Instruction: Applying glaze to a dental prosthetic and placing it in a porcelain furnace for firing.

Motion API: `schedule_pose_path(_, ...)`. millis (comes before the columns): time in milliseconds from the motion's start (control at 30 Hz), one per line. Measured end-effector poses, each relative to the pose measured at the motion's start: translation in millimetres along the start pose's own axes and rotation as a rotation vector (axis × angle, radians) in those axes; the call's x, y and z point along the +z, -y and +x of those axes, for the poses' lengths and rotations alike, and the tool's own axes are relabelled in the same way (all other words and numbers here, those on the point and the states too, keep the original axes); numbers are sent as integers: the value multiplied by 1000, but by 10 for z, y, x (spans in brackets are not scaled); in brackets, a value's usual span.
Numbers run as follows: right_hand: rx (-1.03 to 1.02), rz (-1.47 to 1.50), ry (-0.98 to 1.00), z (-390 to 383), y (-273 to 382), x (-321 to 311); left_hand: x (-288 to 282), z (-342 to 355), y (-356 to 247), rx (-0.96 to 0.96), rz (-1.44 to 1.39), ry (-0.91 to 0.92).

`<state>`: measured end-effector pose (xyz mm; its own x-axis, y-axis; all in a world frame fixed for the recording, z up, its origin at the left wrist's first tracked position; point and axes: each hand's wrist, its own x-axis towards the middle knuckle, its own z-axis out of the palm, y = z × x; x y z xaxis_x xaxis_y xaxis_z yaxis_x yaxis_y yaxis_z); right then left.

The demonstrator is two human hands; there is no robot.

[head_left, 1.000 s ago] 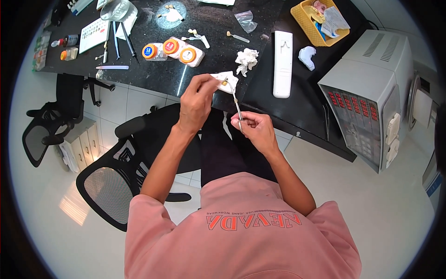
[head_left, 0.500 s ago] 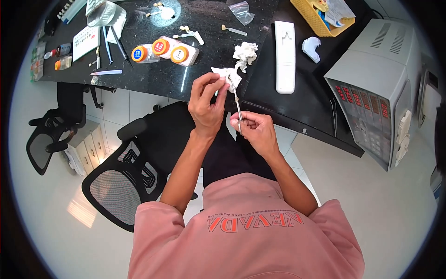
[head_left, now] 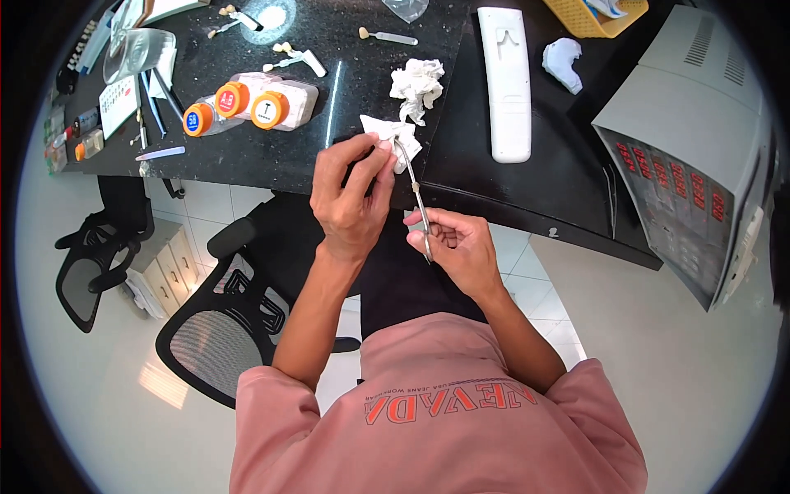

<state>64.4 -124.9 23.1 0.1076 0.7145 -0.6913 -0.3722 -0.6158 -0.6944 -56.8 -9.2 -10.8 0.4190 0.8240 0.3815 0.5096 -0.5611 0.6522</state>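
Clamp (head_left: 417, 198): being held upright-slanting by the right hand (head_left: 461, 247), its tip being placed at the folded tissue (head_left: 408, 155), near the front edge of the table (head_left: 354, 66).
Right fingers: being curled closed around the clamp's handle end.
Left hand (head_left: 350, 198): being held bent, thumb and fingertips nearly meeting by the clamp's tip; whether anything is being pinched cannot be told.
Tissue: being partly covered by the left fingertips.
Crumpled paper (head_left: 418, 86): being seen just beyond the tissue.
Jars (head_left: 298, 103): being seen grouped farther left, orange-lidded.
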Motion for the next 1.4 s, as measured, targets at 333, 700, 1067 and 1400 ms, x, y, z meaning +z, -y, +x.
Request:
schedule_pose_path(333,12,-171,154,101,82,-286,-50,9,7,-113,-25,111)
schedule_pose_path(700,-7,-146,120,76,70,-226,-11,8,10,-83,-11,80)
schedule_pose_path(1067,-239,-377,-57,-2,62,-112,19,21,1,-83,0,115)
schedule_pose_path(1400,-62,97,22,-28,144,-231,41,-13,-6,-91,18,89)
